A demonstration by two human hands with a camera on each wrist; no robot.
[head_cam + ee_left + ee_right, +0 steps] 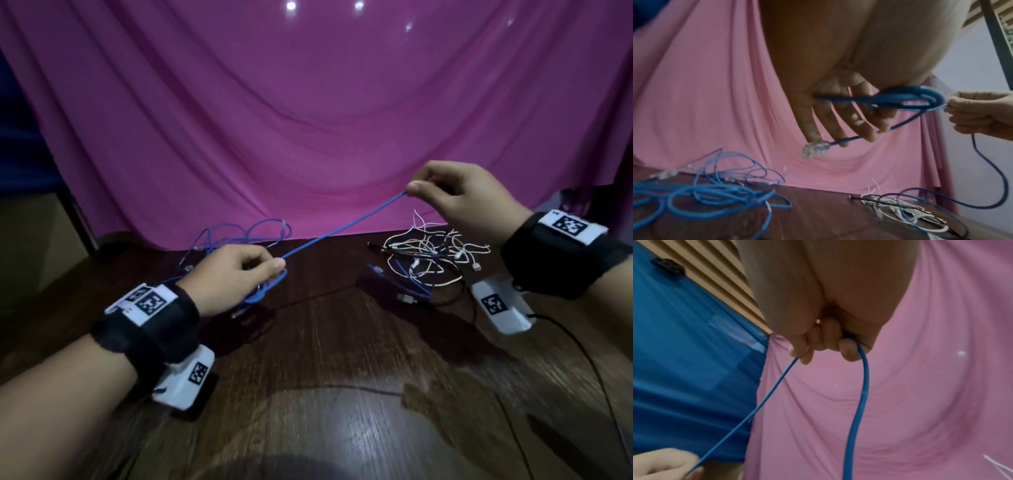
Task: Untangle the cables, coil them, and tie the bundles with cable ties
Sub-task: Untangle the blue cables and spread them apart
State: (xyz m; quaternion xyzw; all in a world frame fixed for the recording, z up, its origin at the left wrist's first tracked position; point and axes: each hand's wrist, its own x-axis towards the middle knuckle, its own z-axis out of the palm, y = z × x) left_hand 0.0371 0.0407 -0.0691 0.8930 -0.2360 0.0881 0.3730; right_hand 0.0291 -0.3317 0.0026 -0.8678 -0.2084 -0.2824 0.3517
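- The blue cable [346, 226] runs taut as a straight line from lower left to upper right in the head view, stretched between the two hands above the bench [342, 359].
- The left hand [229, 274], left of centre, has its fingers curled round a few small loops of that cable; the clear plug [816, 148] on its end hangs below the fingertips in the left wrist view, pointing lower left.
- The right hand [459, 198], higher and right of centre, pinches the cable between thumb and fingers; a slack length drops from it towards the bench.
- A loose heap of blue cables [239, 240] lies at the bench's far edge, behind the left hand.
- A tangle of white and black cables [435, 253] lies under the right hand, near the far right edge.
- The near half of the bench is open wood; the pink cloth [308, 120] hangs close behind the far edge.
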